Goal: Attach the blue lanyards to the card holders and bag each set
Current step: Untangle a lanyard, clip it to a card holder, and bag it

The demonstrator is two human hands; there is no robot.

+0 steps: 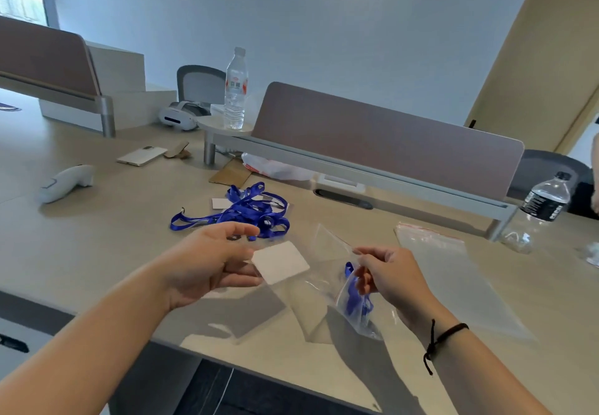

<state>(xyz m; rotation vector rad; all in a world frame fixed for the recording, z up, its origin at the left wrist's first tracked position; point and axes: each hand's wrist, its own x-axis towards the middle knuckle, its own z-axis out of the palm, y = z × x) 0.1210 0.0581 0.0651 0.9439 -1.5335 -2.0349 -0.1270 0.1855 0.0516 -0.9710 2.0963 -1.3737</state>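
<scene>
My left hand pinches a clear card holder with a white card in it, held above the table's front edge. My right hand grips the mouth of a clear plastic bag, and a blue lanyard hangs partly inside the bag below my fingers. A tangled heap of blue lanyards lies on the table beyond my left hand, over more card holders. A stack of clear zip bags with red seals lies to the right.
A dark-labelled water bottle stands at the right by the desk divider. Another bottle stands on a small shelf behind. A white controller, a phone and a headset lie at the left.
</scene>
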